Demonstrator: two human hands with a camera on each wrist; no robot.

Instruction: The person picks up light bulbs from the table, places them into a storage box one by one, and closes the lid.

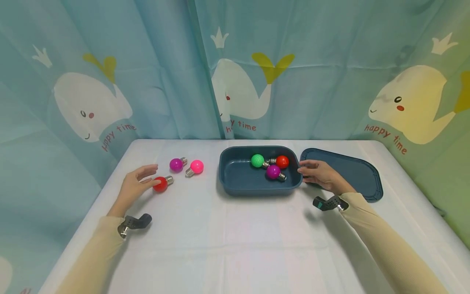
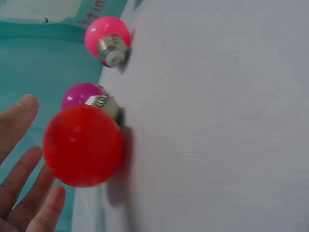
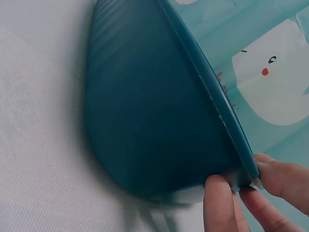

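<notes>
My left hand is at a red light bulb on the left of the white table. In the left wrist view its fingers are spread behind the red globe, not closed round it. Beyond lie a purple bulb and a pink bulb, both with metal screw bases. My right hand grips the right end of a dark blue box, thumb at the rim and fingers against the outer wall. Inside the box lie a green bulb, another red bulb and another purple bulb.
A dark blue lid lies flat right of the box, partly behind my right hand. The white table stretches toward me. A blue-green curtain with whale prints hangs around its back and sides.
</notes>
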